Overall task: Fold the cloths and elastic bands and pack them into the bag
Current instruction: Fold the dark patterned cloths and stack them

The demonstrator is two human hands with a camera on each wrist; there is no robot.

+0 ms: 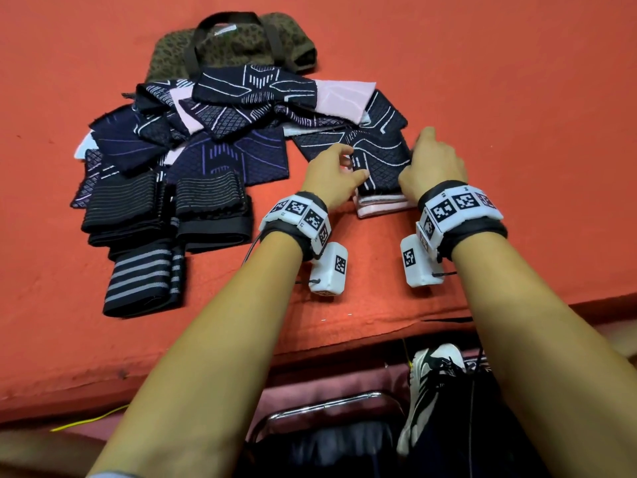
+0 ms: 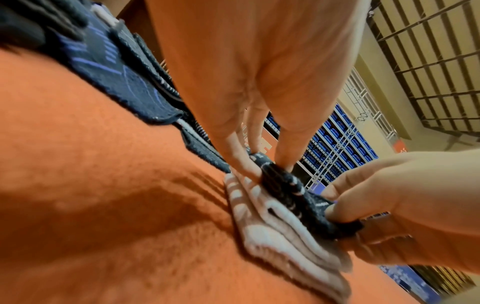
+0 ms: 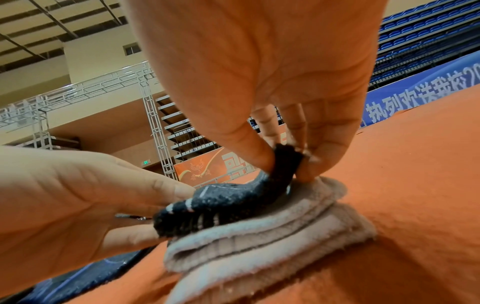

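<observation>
Cloth pile (image 1: 193,139) apparently blocking bag (image 1: 234,43)

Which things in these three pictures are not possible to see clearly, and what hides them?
- Bag, head view: its opening and front are covered by the cloth pile.
- Folded cloth: its sides hide under the left hand and right hand; the number of layers is unclear.
- Right wrist view: the palm blocks the bag and pile.
- Left wrist view: the near cloths are blurred.

An orange felt-covered counter (image 1: 482,81) fills the view. Below its near edge sit a chrome chair frame (image 1: 327,405) and a black-and-white sneaker (image 1: 427,384). Blue stadium seats (image 3: 415,37) rise beyond.
</observation>
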